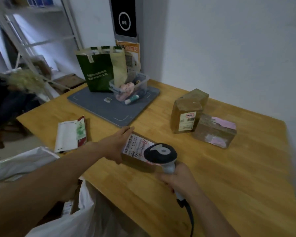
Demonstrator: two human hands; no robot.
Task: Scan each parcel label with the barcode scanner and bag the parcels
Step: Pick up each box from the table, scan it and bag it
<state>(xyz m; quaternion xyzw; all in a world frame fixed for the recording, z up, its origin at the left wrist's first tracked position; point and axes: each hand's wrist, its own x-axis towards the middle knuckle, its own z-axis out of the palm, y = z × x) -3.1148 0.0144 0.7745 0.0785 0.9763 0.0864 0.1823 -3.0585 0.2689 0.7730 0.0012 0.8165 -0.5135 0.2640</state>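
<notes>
- On the table (pixel 229 177) my left hand (pixel 115 146) presses flat against one parcel (pixel 137 161), right hand (pixel 179 182) curled round the scanner (pixel 160 153).
- Two boxes (pixel 186 115) (pixel 214 132) unscanned (I reckon), bagging to do.

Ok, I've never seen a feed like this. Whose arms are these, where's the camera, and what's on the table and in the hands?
There is no robot: these are a person's bare arms. The single picture comes from a wide-angle camera on their head, looking forward and down.

The right hand grips the handle of a corded barcode scanner, whose head is over the label of the near parcel. The left hand lies with straight fingers against that parcel's left side, steadying it.

Further right on the wooden table are a taller parcel and a flatter parcel. At the back, a grey mat carries a green paper bag and a clear tub. A booklet lies to the left. A white plastic bag is at the near edge.
</notes>
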